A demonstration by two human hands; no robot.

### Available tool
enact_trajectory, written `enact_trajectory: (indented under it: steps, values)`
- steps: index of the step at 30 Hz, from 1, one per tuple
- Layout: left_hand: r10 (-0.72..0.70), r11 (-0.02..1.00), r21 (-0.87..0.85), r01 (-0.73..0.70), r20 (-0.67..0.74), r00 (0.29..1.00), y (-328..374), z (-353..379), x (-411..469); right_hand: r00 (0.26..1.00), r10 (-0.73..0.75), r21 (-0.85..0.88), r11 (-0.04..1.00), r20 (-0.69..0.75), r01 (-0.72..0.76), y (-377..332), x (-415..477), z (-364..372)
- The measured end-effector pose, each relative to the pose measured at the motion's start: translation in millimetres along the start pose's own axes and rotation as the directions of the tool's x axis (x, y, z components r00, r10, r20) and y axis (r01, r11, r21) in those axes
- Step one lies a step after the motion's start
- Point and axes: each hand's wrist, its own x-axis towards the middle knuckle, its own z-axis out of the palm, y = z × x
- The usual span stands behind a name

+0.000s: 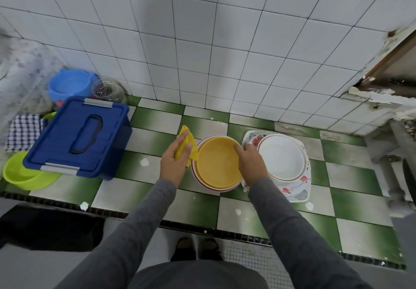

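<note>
A yellow plate (217, 165) lies on top of a stack of pinkish plates (198, 177) on the green-and-white tiled counter (155, 138). My right hand (251, 164) grips the yellow plate's right rim, thumb over the edge. My left hand (174, 161) holds a folded yellow cloth (188, 144) just left of the stack. To the right, white plates (280, 157) sit stacked on a square floral plate (299, 189).
A blue lidded storage box (78, 138) stands at the left with a lime green bowl (24, 174) in front of it. Behind it are a blue tub (71, 85), a glass jar (108, 92) and a checked cloth (23, 131). A white tiled wall (202, 52) backs the counter.
</note>
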Motion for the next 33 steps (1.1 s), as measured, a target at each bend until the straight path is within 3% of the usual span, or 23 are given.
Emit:
enact_trajectory:
  steps: [4, 13, 19, 24, 33]
  values:
    - [-0.018, 1.0, 0.023, 0.017, 0.004, 1.0, -1.9, 0.3, -0.1, 0.998, -0.051, -0.082, 0.995, 0.044, 0.055, 2.3, 1.3, -9.0]
    - [-0.015, 1.0, 0.027, 0.015, -0.005, 1.0, -1.4, 2.2, -2.2, 0.991, -0.111, -0.051, 0.992, 0.075, 0.115, 0.6, -7.8, -17.0]
    - [-0.01, 1.0, 0.013, 0.011, -0.019, 1.0, 0.3, 1.2, -4.2, 0.983, -0.177, -0.161, 0.973, -0.048, 0.167, 2.9, -8.6, -19.5]
    - [-0.019, 1.0, 0.005, 0.02, -0.039, 0.999, 0.7, 0.5, -4.6, 0.939, -0.27, 0.067, 0.955, -0.211, 0.289, 11.0, -4.4, -15.8]
    - [-0.015, 0.999, 0.028, 0.017, -0.055, 0.998, -0.4, -0.6, -5.2, 0.975, -0.223, 0.331, 0.921, 0.009, 0.207, 9.6, -14.2, -18.8]
